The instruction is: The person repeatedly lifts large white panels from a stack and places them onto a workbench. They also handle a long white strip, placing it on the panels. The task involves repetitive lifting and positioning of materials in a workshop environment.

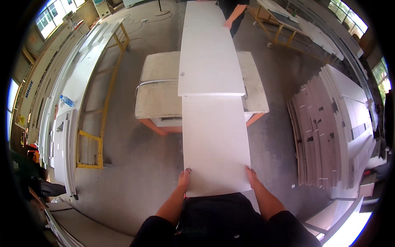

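My left hand [184,178] grips the left edge of a long white panel [216,144], close to a small round hole near its corner. On the opposite edge my right hand [251,176] is closed round the same board. The near end of this panel reaches my waist. Its far end meets or runs under a second white panel [212,57], which lies higher and stretches away from me; the overlap is hidden. Another person's hand [228,24] touches the second panel's right edge at the far end.
Beneath the panels stands a low work table [158,68] with orange legs. A yellow-framed rack [108,103] on the left bears white boards and a water bottle [66,100]. Stacked panels [314,131] stand at the right. Another yellow trolley [284,35] is at the far right.
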`<move>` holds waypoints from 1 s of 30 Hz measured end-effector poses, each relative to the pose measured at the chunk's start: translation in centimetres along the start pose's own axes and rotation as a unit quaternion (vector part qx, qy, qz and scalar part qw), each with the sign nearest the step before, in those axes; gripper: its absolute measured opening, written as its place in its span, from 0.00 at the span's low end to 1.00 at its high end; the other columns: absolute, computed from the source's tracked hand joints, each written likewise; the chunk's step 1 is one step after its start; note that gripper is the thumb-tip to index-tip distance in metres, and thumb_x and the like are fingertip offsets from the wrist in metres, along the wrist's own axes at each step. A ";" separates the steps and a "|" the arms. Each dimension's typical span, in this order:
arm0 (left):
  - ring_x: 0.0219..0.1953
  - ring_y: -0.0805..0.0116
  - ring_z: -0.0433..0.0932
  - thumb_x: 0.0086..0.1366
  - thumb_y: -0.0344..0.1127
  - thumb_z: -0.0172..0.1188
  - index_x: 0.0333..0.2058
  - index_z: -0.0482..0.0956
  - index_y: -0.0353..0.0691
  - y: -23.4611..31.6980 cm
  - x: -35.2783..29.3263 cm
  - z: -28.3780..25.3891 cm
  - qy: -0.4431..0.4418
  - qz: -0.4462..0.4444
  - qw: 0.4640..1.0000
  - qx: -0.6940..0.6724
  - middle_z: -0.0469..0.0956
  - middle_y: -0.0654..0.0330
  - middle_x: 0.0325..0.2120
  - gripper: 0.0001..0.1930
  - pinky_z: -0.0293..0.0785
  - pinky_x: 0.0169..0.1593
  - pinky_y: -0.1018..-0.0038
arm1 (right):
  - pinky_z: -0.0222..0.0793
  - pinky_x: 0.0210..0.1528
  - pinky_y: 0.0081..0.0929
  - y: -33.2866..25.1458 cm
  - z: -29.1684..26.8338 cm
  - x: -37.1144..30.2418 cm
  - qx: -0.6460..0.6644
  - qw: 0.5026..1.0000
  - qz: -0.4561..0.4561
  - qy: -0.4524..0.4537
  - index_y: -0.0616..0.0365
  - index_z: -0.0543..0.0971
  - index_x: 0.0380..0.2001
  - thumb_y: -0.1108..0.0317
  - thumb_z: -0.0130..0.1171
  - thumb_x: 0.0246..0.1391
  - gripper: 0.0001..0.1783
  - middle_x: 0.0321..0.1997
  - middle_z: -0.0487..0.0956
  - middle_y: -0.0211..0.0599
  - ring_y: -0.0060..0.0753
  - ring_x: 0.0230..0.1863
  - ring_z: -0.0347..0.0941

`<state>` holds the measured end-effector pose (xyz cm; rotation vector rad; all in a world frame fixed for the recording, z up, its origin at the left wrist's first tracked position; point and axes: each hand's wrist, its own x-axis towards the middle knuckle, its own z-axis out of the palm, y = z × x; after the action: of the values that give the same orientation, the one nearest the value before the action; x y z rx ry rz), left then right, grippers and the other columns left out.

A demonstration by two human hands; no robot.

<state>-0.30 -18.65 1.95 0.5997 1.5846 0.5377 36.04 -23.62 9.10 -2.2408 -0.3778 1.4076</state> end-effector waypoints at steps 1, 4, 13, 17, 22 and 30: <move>0.39 0.60 0.73 0.59 0.55 0.48 0.40 0.75 0.31 1.3 -1.0 0.1 -0.023 -0.035 0.998 -0.048 0.76 0.49 0.35 0.28 0.67 0.45 0.67 | 0.54 0.62 0.40 0.5 0.0 -0.6 0.004 1.000 0.010 -0.007 0.69 0.53 0.62 0.36 0.50 0.49 0.51 0.64 0.60 0.52 0.45 0.62 0.59; 0.36 0.64 0.72 0.59 0.54 0.49 0.38 0.75 0.33 0.7 -0.9 0.1 0.029 0.021 0.999 -0.020 0.75 0.52 0.32 0.26 0.68 0.42 0.69 | 0.54 0.62 0.40 -0.1 -0.1 -0.2 0.017 1.000 0.004 -0.020 0.69 0.52 0.62 0.36 0.50 0.49 0.52 0.64 0.60 0.51 0.44 0.62 0.59; 0.28 0.72 0.70 0.61 0.56 0.51 0.32 0.74 0.36 1.7 0.0 0.6 -0.022 0.004 0.995 -0.096 0.72 0.61 0.26 0.24 0.68 0.31 0.73 | 0.55 0.61 0.39 2.1 0.1 2.1 0.011 1.000 0.015 0.020 0.66 0.57 0.61 0.39 0.50 0.51 0.46 0.62 0.63 0.48 0.44 0.61 0.61; 0.23 0.77 0.66 0.61 0.57 0.53 0.28 0.71 0.39 5.1 -1.2 1.3 0.026 0.020 0.997 -0.063 0.68 0.65 0.22 0.23 0.64 0.26 0.76 | 0.56 0.61 0.40 1.8 -0.2 2.0 0.025 1.000 0.013 -0.003 0.64 0.59 0.60 0.40 0.50 0.51 0.44 0.61 0.64 0.48 0.44 0.61 0.61; 0.23 0.78 0.65 0.61 0.57 0.53 0.28 0.70 0.41 5.8 -1.3 1.2 0.037 0.018 0.999 -0.018 0.67 0.67 0.20 0.22 0.62 0.25 0.76 | 0.55 0.61 0.41 0.0 -0.3 0.6 0.020 0.999 0.023 -0.025 0.65 0.59 0.60 0.40 0.49 0.51 0.44 0.62 0.63 0.49 0.44 0.61 0.61; 0.31 0.69 0.70 0.62 0.59 0.49 0.35 0.73 0.36 3.1 0.3 1.0 0.051 0.042 0.998 0.018 0.73 0.59 0.28 0.27 0.67 0.37 0.71 | 0.58 0.59 0.41 2.4 -0.4 2.9 0.038 0.999 0.020 -0.022 0.64 0.62 0.58 0.43 0.51 0.51 0.40 0.58 0.67 0.48 0.44 0.57 0.64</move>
<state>0.84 -16.10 3.67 0.6774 1.6734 0.6104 37.62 -24.38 5.73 -2.1709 -0.2917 1.4693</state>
